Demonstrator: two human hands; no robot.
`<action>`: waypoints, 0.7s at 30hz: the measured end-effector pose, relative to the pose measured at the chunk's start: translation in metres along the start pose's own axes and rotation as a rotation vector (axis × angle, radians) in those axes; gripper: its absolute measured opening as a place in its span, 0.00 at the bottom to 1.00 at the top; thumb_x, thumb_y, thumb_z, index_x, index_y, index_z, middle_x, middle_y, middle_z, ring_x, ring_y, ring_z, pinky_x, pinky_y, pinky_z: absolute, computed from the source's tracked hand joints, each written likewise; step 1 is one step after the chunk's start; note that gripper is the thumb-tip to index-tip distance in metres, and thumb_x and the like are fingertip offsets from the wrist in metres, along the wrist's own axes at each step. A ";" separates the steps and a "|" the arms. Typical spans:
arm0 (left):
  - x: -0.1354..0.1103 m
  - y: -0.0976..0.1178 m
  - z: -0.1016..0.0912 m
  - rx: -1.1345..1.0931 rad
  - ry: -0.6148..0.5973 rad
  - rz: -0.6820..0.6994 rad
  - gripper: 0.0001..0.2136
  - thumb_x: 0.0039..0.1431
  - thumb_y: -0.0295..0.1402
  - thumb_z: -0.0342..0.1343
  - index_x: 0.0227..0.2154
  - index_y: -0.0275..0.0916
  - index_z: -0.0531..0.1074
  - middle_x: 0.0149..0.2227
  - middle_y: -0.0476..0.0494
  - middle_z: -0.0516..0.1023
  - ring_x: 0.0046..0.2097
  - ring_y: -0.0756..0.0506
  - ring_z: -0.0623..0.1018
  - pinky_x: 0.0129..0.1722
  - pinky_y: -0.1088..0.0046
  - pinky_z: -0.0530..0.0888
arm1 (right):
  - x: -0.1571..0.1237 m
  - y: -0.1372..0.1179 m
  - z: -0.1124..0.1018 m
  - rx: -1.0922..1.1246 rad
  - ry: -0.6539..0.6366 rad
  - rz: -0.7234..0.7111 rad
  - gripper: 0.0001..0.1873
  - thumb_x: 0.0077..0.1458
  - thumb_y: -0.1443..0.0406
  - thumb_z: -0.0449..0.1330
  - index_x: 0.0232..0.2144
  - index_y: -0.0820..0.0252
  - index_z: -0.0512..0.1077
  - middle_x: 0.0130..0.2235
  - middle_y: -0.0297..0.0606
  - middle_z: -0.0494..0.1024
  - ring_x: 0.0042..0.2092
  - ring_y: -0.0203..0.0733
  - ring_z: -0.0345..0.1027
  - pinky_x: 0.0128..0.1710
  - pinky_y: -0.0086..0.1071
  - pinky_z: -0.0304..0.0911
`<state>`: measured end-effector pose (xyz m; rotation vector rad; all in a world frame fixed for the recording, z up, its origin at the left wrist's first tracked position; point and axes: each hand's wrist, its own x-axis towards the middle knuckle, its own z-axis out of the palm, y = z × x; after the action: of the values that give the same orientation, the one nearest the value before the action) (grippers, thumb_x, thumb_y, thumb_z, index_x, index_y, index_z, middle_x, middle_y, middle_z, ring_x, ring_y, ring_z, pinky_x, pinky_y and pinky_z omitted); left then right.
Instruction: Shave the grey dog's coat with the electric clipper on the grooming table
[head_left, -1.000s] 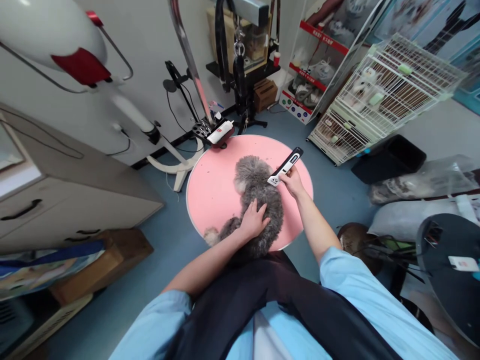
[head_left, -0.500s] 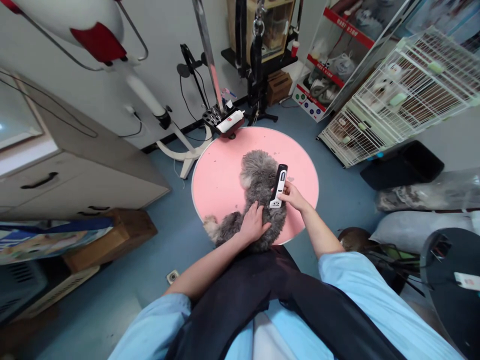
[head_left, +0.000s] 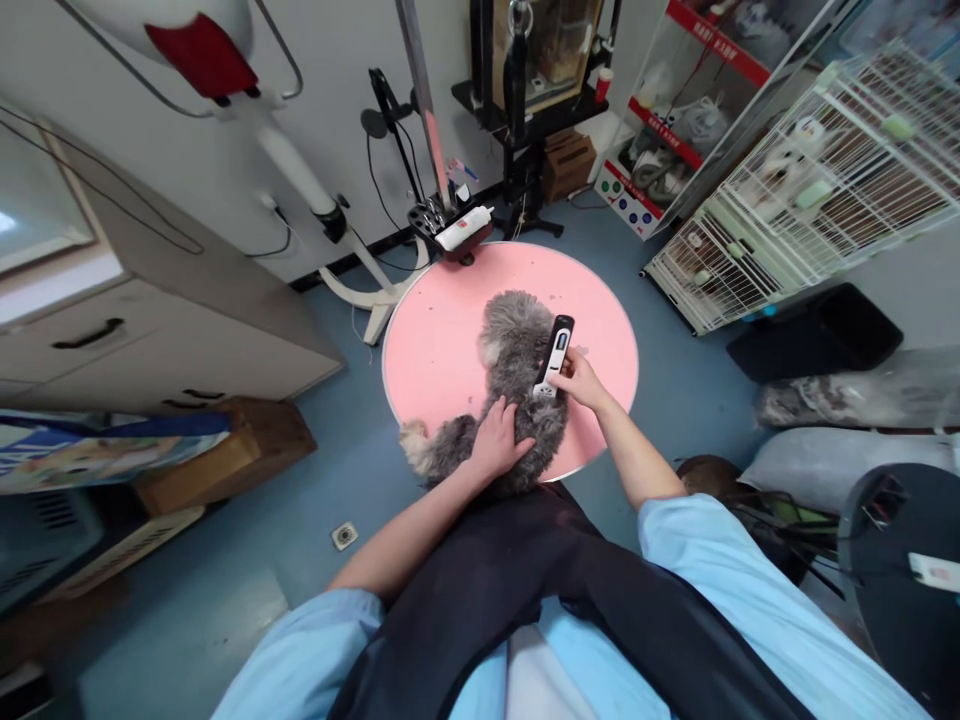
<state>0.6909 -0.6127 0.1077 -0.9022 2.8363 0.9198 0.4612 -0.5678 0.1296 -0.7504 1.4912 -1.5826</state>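
Observation:
A small grey curly dog (head_left: pixel 514 350) lies on the round pink table (head_left: pixel 435 340). My left hand (head_left: pixel 497 438) rests on the dog's back near its hindquarters, fingers pressed into the fur. My right hand (head_left: pixel 576 380) grips a white and black hair clipper (head_left: pixel 553 355), whose blade end touches the fur on the dog's right side. The dog's pale paw (head_left: pixel 411 440) hangs over the table's near left edge.
A metal arm pole and a tool holder (head_left: pixel 450 225) with a white clipper stand at the table's far edge. A dryer on a stand (head_left: pixel 300 180) and a cabinet (head_left: pixel 150 320) are left. Wire cages (head_left: pixel 795 190) and shelves are right. A dark round table (head_left: pixel 907 560) is near right.
My right hand brought the clipper down from above the dog's shoulder onto its side, turning it nearly upright. My left hand stayed on the dog's back. The view shifted slightly.

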 end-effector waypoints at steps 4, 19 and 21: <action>0.000 -0.004 0.000 -0.027 0.014 -0.013 0.36 0.57 0.43 0.63 0.62 0.26 0.60 0.68 0.19 0.59 0.70 0.31 0.61 0.69 0.53 0.61 | 0.021 -0.004 0.004 0.002 0.236 -0.090 0.25 0.35 0.65 0.73 0.36 0.52 0.67 0.35 0.30 0.80 0.39 0.39 0.75 0.46 0.37 0.74; -0.008 -0.005 0.002 -0.021 0.037 -0.058 0.39 0.55 0.44 0.63 0.64 0.27 0.59 0.68 0.21 0.59 0.70 0.32 0.62 0.69 0.54 0.62 | 0.016 0.000 -0.002 0.004 0.254 -0.111 0.25 0.37 0.66 0.72 0.38 0.51 0.66 0.39 0.31 0.79 0.43 0.41 0.74 0.51 0.40 0.73; -0.008 -0.004 0.002 -0.009 0.040 -0.056 0.39 0.56 0.44 0.63 0.64 0.27 0.59 0.68 0.21 0.59 0.70 0.32 0.62 0.68 0.54 0.62 | 0.025 0.003 -0.001 -0.003 0.191 -0.086 0.24 0.37 0.66 0.71 0.37 0.52 0.66 0.37 0.30 0.79 0.42 0.40 0.74 0.49 0.39 0.74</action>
<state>0.6996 -0.6101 0.1057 -1.0067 2.8260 0.9199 0.4490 -0.5887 0.1243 -0.6883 1.6160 -1.7582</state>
